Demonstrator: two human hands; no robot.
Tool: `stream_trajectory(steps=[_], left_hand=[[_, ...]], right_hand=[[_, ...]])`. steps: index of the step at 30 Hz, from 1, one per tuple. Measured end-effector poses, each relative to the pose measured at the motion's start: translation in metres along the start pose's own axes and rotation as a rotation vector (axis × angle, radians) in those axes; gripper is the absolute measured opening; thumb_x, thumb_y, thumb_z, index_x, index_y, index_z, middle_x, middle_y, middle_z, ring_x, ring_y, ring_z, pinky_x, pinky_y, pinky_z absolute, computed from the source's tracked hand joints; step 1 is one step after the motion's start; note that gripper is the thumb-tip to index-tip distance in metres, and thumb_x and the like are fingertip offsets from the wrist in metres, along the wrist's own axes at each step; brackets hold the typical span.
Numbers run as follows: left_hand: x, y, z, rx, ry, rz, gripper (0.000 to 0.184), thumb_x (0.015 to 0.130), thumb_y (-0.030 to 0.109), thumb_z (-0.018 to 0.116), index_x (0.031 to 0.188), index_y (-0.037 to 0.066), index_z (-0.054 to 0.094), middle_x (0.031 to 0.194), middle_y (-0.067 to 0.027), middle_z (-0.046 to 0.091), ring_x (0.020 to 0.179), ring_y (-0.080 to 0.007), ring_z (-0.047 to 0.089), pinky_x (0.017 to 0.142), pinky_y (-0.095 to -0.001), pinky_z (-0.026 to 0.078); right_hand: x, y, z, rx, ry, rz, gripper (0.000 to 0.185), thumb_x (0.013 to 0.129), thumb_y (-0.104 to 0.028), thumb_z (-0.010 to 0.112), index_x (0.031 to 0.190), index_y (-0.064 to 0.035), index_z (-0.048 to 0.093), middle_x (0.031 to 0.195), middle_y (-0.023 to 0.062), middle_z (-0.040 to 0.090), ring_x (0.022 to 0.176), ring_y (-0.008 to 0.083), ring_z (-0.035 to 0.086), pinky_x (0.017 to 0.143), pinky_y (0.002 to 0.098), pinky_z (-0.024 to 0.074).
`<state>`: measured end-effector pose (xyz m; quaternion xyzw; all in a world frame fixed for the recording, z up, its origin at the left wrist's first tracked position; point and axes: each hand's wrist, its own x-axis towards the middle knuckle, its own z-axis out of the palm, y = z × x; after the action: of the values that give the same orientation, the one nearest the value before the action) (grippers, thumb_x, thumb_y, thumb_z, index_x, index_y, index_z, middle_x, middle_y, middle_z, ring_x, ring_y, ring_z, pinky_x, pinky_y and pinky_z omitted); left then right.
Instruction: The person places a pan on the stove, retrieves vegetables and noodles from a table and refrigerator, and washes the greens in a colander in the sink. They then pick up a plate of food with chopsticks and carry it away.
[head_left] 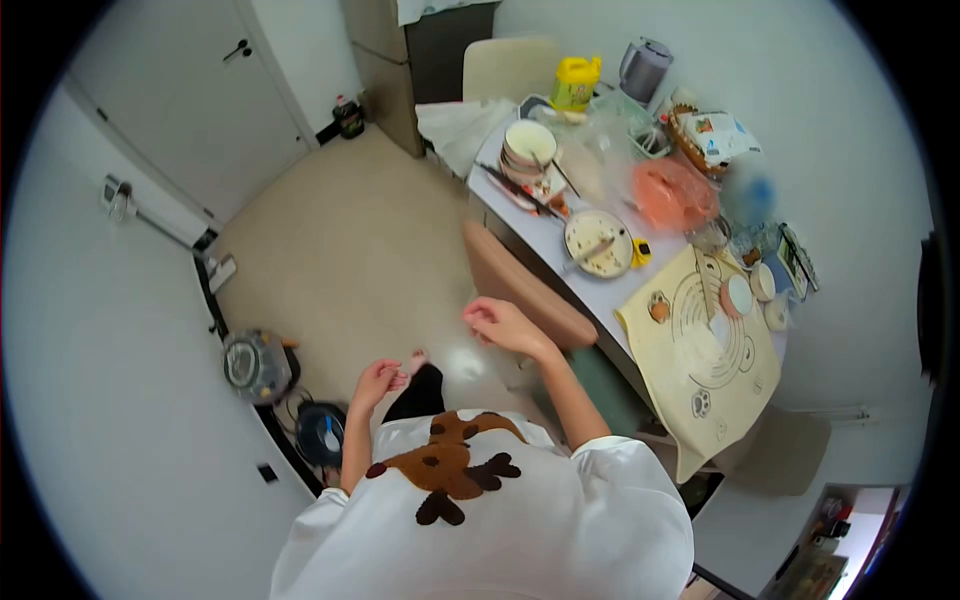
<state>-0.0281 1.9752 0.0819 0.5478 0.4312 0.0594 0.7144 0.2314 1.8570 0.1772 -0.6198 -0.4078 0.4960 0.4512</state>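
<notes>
My left hand (379,383) hangs in front of my body over the floor, its fingers half bent and a little apart, with nothing in it. Higher and further right is my right hand (505,326), its fingers curled in towards the thumb; no object shows in it. Nearest to that hand is the brown chair back (525,285), though I cannot tell whether they touch. Beyond the chair stands the table (600,290), bearing a round pan (598,243) with food bits and a utensil across it, and stacked bowls (529,145).
A cream baking mat (690,375) overhangs the table's near edge, with a pink bowl (737,296) on it. A yellow jug (576,84) and an orange plastic bag (673,193) sit further back. Along the left wall are a grey-black appliance (257,366) and a black container (320,433).
</notes>
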Motion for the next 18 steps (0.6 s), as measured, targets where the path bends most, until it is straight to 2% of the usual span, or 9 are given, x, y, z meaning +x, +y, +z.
stream_trajectory(steps=[3,7,9,11,13,15,16,18], left_hand=[[0.06,0.057,-0.029,0.077,-0.067,0.064,0.02,0.085,0.009,0.039,0.099,0.0,0.05,0.083,-0.0094,0.06,0.073,-0.0131,0.058,0.065,-0.0235,0.047],[0.138,0.123,-0.057,0.133,-0.23,0.057,0.019,0.085,0.009,0.039,0.099,0.001,0.05,0.082,-0.0088,0.059,0.073,-0.013,0.058,0.065,-0.0239,0.047],[0.179,0.138,-0.067,0.245,-0.34,0.086,0.018,0.084,0.009,0.041,0.098,0.001,0.051,0.082,-0.0087,0.059,0.072,-0.0128,0.057,0.066,-0.0243,0.047],[0.209,0.16,-0.068,0.248,-0.399,0.057,0.019,0.084,0.009,0.041,0.098,0.002,0.051,0.082,-0.0084,0.059,0.072,-0.0125,0.057,0.066,-0.0242,0.047],[0.244,0.181,-0.068,0.252,-0.446,0.033,0.019,0.083,0.009,0.042,0.098,0.002,0.051,0.081,-0.0081,0.059,0.072,-0.0122,0.056,0.066,-0.024,0.047],[0.277,0.196,-0.066,0.297,-0.551,0.104,0.019,0.083,0.009,0.043,0.098,0.002,0.051,0.081,-0.0076,0.058,0.071,-0.0121,0.055,0.065,-0.0241,0.046],[0.288,0.207,-0.064,0.302,-0.561,0.095,0.019,0.083,0.009,0.043,0.098,0.002,0.051,0.081,-0.0076,0.058,0.071,-0.0121,0.055,0.065,-0.0241,0.046],[0.317,0.239,-0.06,0.354,-0.611,0.099,0.019,0.083,0.01,0.044,0.098,0.001,0.051,0.081,-0.0074,0.058,0.071,-0.012,0.055,0.065,-0.0243,0.046]], right_hand=[[0.057,-0.023,-0.028,0.107,0.13,0.066,0.016,0.081,-0.013,0.048,0.09,-0.0007,0.053,0.067,0.0035,0.055,0.054,0.0086,0.05,0.051,0.022,0.0419],[0.111,-0.055,-0.068,0.138,0.538,-0.021,0.016,0.079,-0.012,0.05,0.089,-0.0001,0.053,0.07,0.0022,0.055,0.06,0.0084,0.051,0.055,0.0215,0.0423],[0.125,-0.059,-0.097,0.028,0.653,-0.074,0.017,0.078,-0.013,0.054,0.089,-0.0006,0.054,0.073,0.001,0.055,0.063,0.007,0.05,0.057,0.021,0.0417],[0.134,-0.068,-0.126,0.022,0.776,-0.046,0.02,0.08,-0.011,0.052,0.098,-0.0035,0.051,0.077,0.0019,0.055,0.066,0.0092,0.051,0.059,0.0213,0.0435],[0.151,-0.053,-0.167,-0.185,0.96,-0.056,0.021,0.079,-0.01,0.052,0.099,-0.0038,0.051,0.081,0.003,0.055,0.069,0.01,0.053,0.06,0.022,0.0442],[0.172,-0.044,-0.214,-0.295,1.072,-0.138,0.022,0.079,-0.009,0.051,0.101,-0.004,0.051,0.082,0.0047,0.056,0.071,0.0113,0.054,0.061,0.0229,0.0451],[0.184,-0.052,-0.226,-0.292,1.08,-0.126,0.022,0.079,-0.009,0.051,0.101,-0.004,0.051,0.082,0.0047,0.056,0.071,0.0113,0.054,0.061,0.0229,0.0451],[0.209,-0.073,-0.26,-0.532,1.069,-0.233,0.03,0.075,-0.012,0.056,0.103,-0.0037,0.049,0.081,0.0034,0.056,0.068,0.0123,0.055,0.057,0.0244,0.046]])
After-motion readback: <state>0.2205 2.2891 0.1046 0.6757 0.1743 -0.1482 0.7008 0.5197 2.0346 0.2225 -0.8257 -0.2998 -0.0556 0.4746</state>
